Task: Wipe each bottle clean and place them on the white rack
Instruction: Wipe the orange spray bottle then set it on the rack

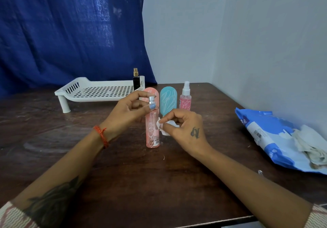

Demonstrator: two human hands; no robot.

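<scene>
Hands were both up over the middle of the tabletop, forearms coming in from the near edge and angling toward each other. Left hand was raised with the wrist bent, fingers curled over and pinching the silver cap end of a tall peach spray bottle, thumb with a blue nail pressed on the front of the neck. That bottle stood upright on the tabletop, pretty much dead center. Right hand sat lower, knuckles up, back of the hand toward the camera, thumb and fingers pinched tight on a small crumpled white wipe that was touching the right side of the bottle about halfway up. An orange thread bracelet was on the left wrist. Just behind the hands stood a pink oval bottle, partly hidden by the left fingers, then a teal oval bottle beside it, and a small pink spray bottle with a white pump to the right, all in a row toward the far edge. The white rack sat at the far left part of the tabletop with one dark bottle with a gold top standing at its right end. A blue and white wipe pack lay by the right edge with some used wipes bunched on top.
</scene>
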